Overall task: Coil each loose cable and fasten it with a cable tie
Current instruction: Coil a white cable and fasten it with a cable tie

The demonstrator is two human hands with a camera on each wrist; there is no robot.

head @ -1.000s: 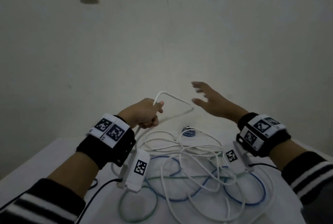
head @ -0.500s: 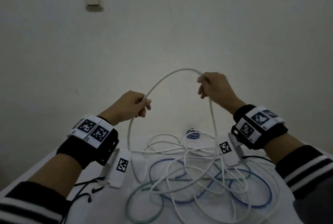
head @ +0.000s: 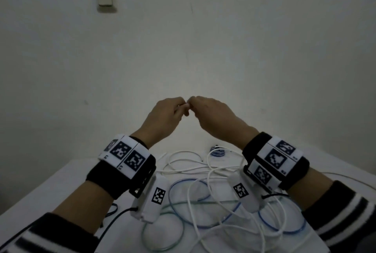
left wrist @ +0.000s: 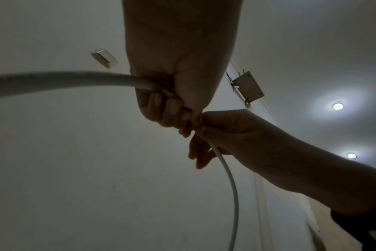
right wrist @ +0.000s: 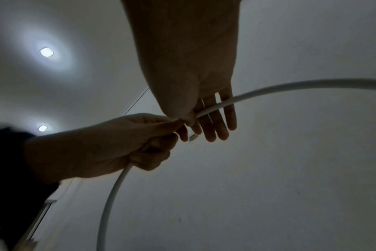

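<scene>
Both hands are now meeting knuckle to knuckle in the air above the counter, where half a second ago they were apart with an arch of cable between them. Left hand is curling its fingers tight around the white cable, which is running out of the fist to the side in the left wrist view. Right hand is pinching the same cable between thumb and forefinger, while its other fingers are lying nearly straight with the cable crossing them. A small pale end piece is showing just below that pinch; what it is cannot be told. From each hand the cable is curving downward. Below, on the counter, loose white loops, blue cable and a greenish cable are lying tangled over one another, with a small blue roll near the far edge.
</scene>
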